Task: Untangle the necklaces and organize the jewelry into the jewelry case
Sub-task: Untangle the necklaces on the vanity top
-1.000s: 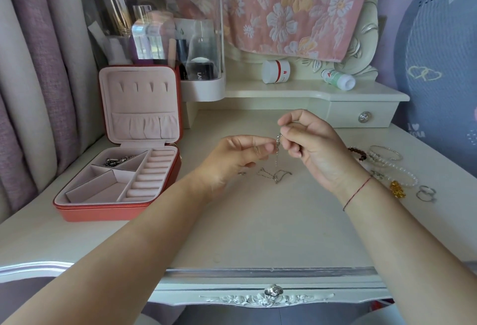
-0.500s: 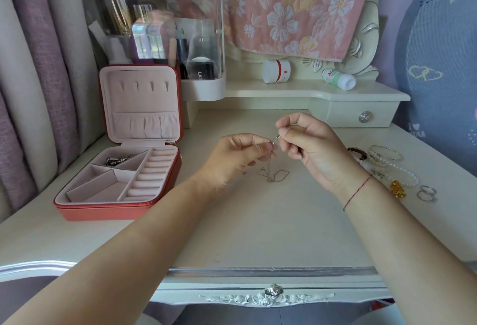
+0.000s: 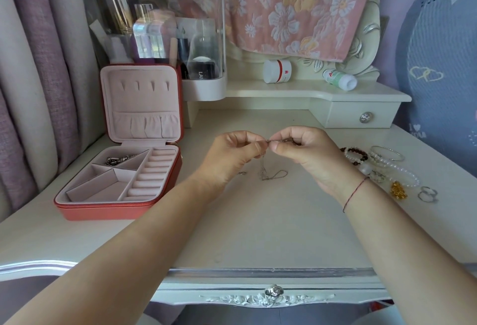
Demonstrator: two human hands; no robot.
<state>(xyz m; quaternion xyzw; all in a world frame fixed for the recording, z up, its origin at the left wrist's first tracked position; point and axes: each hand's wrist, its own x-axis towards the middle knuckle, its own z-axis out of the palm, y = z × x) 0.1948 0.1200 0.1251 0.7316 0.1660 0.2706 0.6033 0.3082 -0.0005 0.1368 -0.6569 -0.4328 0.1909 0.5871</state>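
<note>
A thin silver necklace (image 3: 271, 174) hangs from between my two hands, its lower loop resting on the dressing table (image 3: 258, 221). My left hand (image 3: 232, 154) and my right hand (image 3: 302, 149) meet fingertip to fingertip above the table's middle, both pinching the chain's top. The red jewelry case (image 3: 77, 212) stands open at the left, with pink lining and silver pieces (image 3: 117, 160) in its back compartment. More jewelry lies at the right: a dark bead bracelet (image 3: 355, 154), a pearl strand (image 3: 402, 169), a silver bangle (image 3: 387, 153), a gold piece (image 3: 398, 190) and silver rings (image 3: 428, 194).
A clear cosmetics organizer (image 3: 160, 40) stands behind the case. On a raised shelf with a small drawer (image 3: 361, 116) sit a white jar (image 3: 277, 71) and a toppled bottle (image 3: 339, 79). A floral towel hangs above. Curtains close off the left side.
My hands have drawn the top of the chain level between the fingertips; one second ago it hung upright from my right hand. The loop on the table has shifted a little.
</note>
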